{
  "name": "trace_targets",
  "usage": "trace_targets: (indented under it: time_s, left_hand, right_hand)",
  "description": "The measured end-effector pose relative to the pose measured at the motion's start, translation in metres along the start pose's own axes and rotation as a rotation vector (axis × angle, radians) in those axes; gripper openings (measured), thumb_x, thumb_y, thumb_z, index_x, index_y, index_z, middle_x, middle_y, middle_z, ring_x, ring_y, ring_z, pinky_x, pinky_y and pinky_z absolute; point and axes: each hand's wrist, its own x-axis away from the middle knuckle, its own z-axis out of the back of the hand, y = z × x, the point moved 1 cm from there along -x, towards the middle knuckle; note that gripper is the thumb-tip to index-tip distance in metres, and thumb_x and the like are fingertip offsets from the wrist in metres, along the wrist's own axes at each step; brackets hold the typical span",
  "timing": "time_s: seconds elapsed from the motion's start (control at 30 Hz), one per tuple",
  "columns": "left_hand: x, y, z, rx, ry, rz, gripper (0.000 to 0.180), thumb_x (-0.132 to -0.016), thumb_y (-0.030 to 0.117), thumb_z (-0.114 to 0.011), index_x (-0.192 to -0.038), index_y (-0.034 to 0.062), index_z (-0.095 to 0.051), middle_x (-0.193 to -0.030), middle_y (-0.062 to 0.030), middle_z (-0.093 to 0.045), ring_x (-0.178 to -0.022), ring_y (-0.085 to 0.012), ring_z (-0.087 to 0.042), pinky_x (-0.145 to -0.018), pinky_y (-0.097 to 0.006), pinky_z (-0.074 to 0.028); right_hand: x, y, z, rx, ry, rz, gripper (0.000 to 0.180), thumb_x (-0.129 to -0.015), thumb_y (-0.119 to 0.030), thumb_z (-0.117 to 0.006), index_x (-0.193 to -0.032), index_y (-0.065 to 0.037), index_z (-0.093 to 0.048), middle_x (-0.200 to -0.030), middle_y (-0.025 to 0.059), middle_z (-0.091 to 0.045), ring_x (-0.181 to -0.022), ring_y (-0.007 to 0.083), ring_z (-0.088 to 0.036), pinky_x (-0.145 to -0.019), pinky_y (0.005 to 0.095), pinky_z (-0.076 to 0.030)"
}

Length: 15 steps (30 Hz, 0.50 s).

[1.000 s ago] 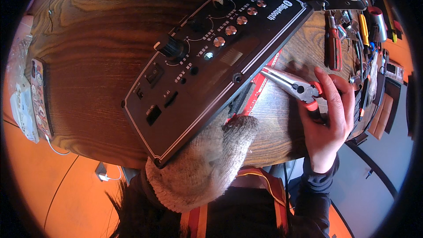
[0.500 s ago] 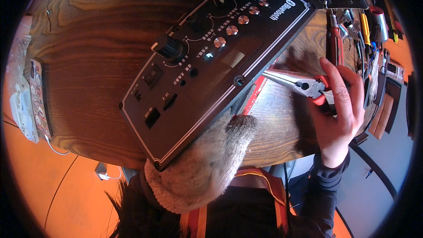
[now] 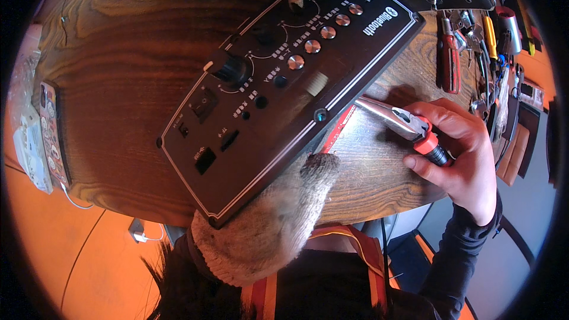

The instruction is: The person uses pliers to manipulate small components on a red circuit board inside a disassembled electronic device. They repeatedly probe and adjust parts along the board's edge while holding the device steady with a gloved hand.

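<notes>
My right hand (image 3: pixel 465 157) is gripping red-handled pliers (image 3: pixel 409 125), tips beside the edge of the black control panel (image 3: pixel 284 109) | panel is slanting over the wooden table (image 3: pixel 130 118) | my gloved left hand (image 3: pixel 267 228) is sitting beneath, how closed I cannot tell

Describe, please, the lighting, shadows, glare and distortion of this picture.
Head view: strong light whitens the table below the pliers, shadow lies above them; head view: round metal buttons glint on the black panel; head view: the table's near edge looks bowed, fisheye-like.

Left hand (image 3: pixel 267 225): grey knit glove (image 3: pixel 261 243); dark sleeve (image 3: pixel 459 258).
</notes>
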Motion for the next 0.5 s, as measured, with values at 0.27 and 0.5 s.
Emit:
trace_targets:
  time_s: [0.27, 0.5]
  left_hand:
    - [-0.003, -0.01, 0.003, 0.136, -0.023, -0.101, 0.045, -0.081, 0.033, -0.061, -0.117, 0.0057, -0.055, -0.109, -0.0156, -0.06, -0.098, -0.0306, -0.058, -0.09, -0.04, -0.043]
    - [-0.001, -0.013, 0.004, 0.166, -0.047, -0.112, 0.044, -0.08, 0.03, -0.061, -0.116, 0.0048, -0.055, -0.107, -0.0159, -0.061, -0.096, -0.0305, -0.058, -0.089, -0.04, -0.043]
  right_hand:
    - [0.002, 0.0, -0.015, 0.33, 0.342, 0.137, 0.052, -0.062, 0.001, -0.074, -0.113, -0.003, -0.061, -0.107, 0.0121, -0.055, -0.096, 0.0238, -0.058, -0.084, 0.034, -0.048]
    - [0.003, 0.006, -0.014, 0.496, 0.399, 0.277, 0.059, -0.059, 0.006, -0.072, -0.116, -0.006, -0.062, -0.107, 0.0116, -0.055, -0.098, 0.0236, -0.058, -0.085, 0.0337, -0.049]
